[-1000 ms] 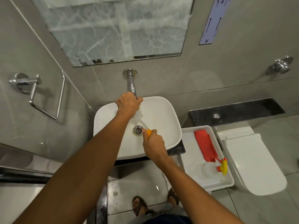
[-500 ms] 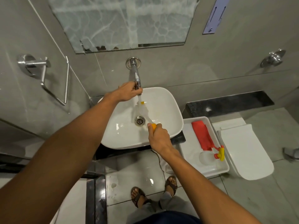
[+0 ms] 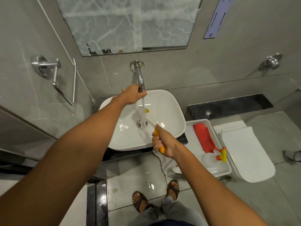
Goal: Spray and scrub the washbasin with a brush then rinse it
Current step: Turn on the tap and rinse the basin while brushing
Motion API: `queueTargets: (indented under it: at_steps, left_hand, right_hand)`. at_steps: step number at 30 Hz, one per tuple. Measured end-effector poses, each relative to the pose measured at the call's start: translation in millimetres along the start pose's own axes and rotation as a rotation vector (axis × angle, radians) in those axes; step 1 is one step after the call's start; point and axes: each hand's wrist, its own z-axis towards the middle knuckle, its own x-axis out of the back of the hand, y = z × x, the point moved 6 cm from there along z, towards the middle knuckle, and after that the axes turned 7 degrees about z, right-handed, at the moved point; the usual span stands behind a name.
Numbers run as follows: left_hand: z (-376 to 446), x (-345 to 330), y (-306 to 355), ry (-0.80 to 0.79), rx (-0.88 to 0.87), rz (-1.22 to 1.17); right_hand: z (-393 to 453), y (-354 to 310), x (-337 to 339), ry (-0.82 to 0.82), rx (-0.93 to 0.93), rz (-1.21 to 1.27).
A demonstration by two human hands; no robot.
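Fingers of the left hand [image 3: 132, 96] curl around the tap [image 3: 140, 79] end, apparently running water, while the right hand [image 3: 162, 141] fists the brush [image 3: 149, 119] handle, holding its head under the stream inside the washbasin [image 3: 172, 111] for rinsing.

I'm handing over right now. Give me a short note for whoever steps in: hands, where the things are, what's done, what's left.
Left hand: gripping the tip of the wall tap; water is running.
Right hand: shut on the brush by its orange handle, head held under the stream above the drain.
Washbasin: wet, water pooling toward the drain.
Spray bottle and red cloth lie in the white tray to the right.
Done: rinsing has begun; spraying and scrubbing seem finished.
Left: rinse the whole bowl, shut the tap, put the brush down.
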Motion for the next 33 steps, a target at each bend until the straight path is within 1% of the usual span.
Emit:
queueTargets:
  at_steps: [2, 3, 4, 5, 6, 7, 8, 11, 12, 13, 14, 16, 17, 19, 20, 21, 23, 24, 25, 26, 27, 28, 29, 30, 32, 33]
  left_hand:
    - [-1.0, -0.7, 0.2, -0.001, 0.000, -0.006]
    - [-1.5, -0.7, 0.5, 0.000, 0.001, -0.006]
    - [-1.5, -0.4, 0.7, 0.002, 0.002, -0.004]
    - [-1.1, -0.3, 0.5, 0.001, 0.006, 0.000]
    - [-0.7, -0.4, 0.4, -0.002, 0.008, 0.003]
    - [-0.4, -0.3, 0.2, -0.002, 0.009, 0.005]
    - [-0.3, -0.5, 0.3, -0.001, 0.008, 0.006]
    - [-0.3, -1.1, 0.4, 0.010, 0.008, 0.001]
    - [-0.6, -1.3, 0.5, 0.013, 0.008, -0.004]
    - [-0.9, -1.3, 0.5, 0.014, 0.009, -0.009]
    - [-1.1, -1.1, 0.4, 0.016, 0.011, -0.012]
    - [-1.5, -1.8, 0.0, 0.023, 0.018, -0.019]
    - [-1.7, -2.4, -0.3, 0.031, 0.023, -0.028]
    - [-2.5, -3.9, -0.7, 0.054, 0.033, -0.045]
    - [-2.9, -4.6, -1.1, 0.060, 0.037, -0.047]
    - [-3.0, -5.5, -1.5, 0.061, 0.039, -0.045]
    - [-2.8, -6.2, -1.9, 0.058, 0.041, -0.039]
    - [-2.5, -5.7, -1.8, 0.060, 0.044, -0.036]
    - [-2.3, -5.3, -1.7, 0.065, 0.048, -0.032]
    - [-2.1, -4.9, -1.7, 0.069, 0.050, -0.027]
    - [-1.8, -4.9, -1.7, 0.071, 0.051, -0.022]
    - [-1.5, -5.1, -1.8, 0.070, 0.050, -0.020]
    - [-1.4, -5.4, -2.0, 0.068, 0.048, -0.022]
    - [-1.2, -5.5, -2.0, 0.067, 0.046, -0.026]
    - [-1.3, -5.5, -2.0, 0.064, 0.041, -0.033]
    - [-1.4, -5.7, -1.8, 0.065, 0.039, -0.032]
  right_hand:
    - [-6.0, 6.8, -5.1, -0.188, -0.214, 0.331]
    - [-9.4, 6.8, -7.1, -0.252, -0.271, 0.423]
    - [-12.3, 5.4, -8.7, -0.284, -0.287, 0.459]
    - [-12.5, 4.1, -8.2, -0.274, -0.266, 0.438]
    - [-11.4, 1.9, -6.2, -0.223, -0.215, 0.366]
    - [-8.9, -2.3, -3.2, -0.141, -0.128, 0.235]
    - [-7.3, -9.0, 0.4, -0.043, -0.009, 0.044]
    - [-12.2, -32.1, 1.9, 0.275, 0.411, -0.782]
    - [-12.7, -35.2, -0.4, 0.359, 0.500, -1.007]
    - [-13.5, -35.8, -2.7, 0.437, 0.545, -1.152]
    - [-14.0, -34.8, -4.5, 0.501, 0.570, -1.244]
    - [-12.3, -32.2, -4.3, 0.559, 0.575, -1.341]
    - [-9.9, -30.3, -2.7, 0.545, 0.554, -1.324]
    - [-5.3, -26.3, 2.0, 0.453, 0.502, -1.127]
    - [-3.1, -22.5, 4.1, 0.377, 0.451, -0.941]
    - [-0.1, -17.8, 6.6, 0.291, 0.371, -0.692]
    - [4.3, -4.6, 10.7, 0.105, 0.134, -0.162]
    - [3.4, 0.6, 9.6, 0.008, 0.008, 0.056]
    - [0.5, 3.0, 7.2, -0.078, -0.094, 0.225]
    - [-2.8, 3.3, 5.1, -0.138, -0.160, 0.317]
    - [-4.6, 2.4, 5.5, -0.156, -0.176, 0.319]
    - [-5.0, 0.1, 7.9, -0.135, -0.142, 0.240]
    - [-4.5, -4.9, 11.3, -0.074, -0.055, 0.057]
    - [-4.6, -11.7, 14.0, 0.008, 0.069, -0.212]
    - [-8.9, -25.2, 12.0, 0.207, 0.345, -0.830]
    - [-9.8, -28.1, 8.6, 0.305, 0.445, -1.072]
